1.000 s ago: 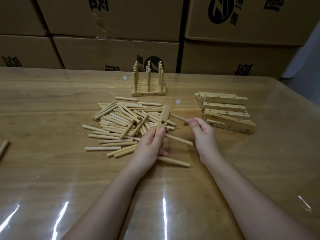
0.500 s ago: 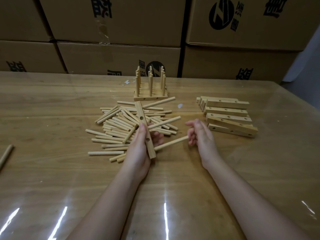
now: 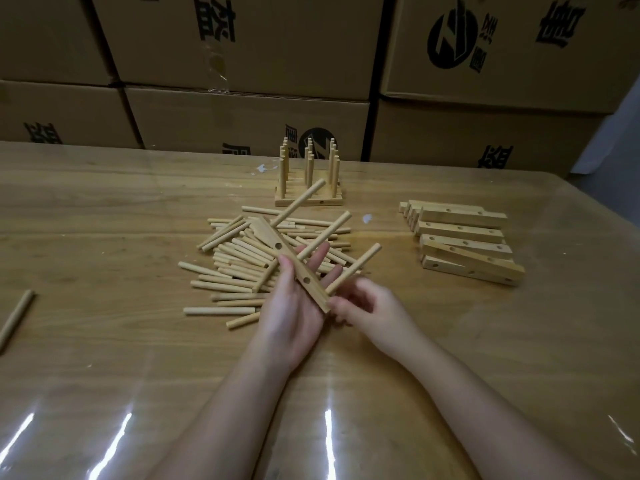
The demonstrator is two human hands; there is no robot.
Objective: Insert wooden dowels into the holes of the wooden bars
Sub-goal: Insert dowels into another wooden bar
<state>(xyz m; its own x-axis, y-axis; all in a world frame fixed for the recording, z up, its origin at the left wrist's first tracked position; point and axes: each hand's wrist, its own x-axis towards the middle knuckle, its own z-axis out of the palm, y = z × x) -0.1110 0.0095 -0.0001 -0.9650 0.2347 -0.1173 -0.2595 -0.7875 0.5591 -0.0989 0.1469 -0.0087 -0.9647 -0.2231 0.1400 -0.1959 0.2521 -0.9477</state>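
Observation:
My left hand [image 3: 294,317] grips a wooden bar [image 3: 294,268] over the table, thumb on top and fingers behind it. The bar slants from upper left to lower right, with two open holes showing on its face. Two dowels stick out of its far side: one [image 3: 301,200] near the top end and one [image 3: 327,232] at the middle. My right hand [image 3: 367,306] pinches the lower end of a third dowel [image 3: 356,266] at the bar's near end. Whether this dowel sits in a hole is hidden.
A loose pile of dowels [image 3: 235,268] lies under and left of my hands. Several drilled bars [image 3: 464,244] are stacked at the right. A finished block of bars with upright dowels [image 3: 308,178] stands behind the pile. A stray dowel [image 3: 15,317] lies far left. Cardboard boxes [image 3: 242,116] line the table's back edge.
My right hand has carried its dowel up from the table to the near end of the bar. My left hand has kept the bar and tilted it slightly.

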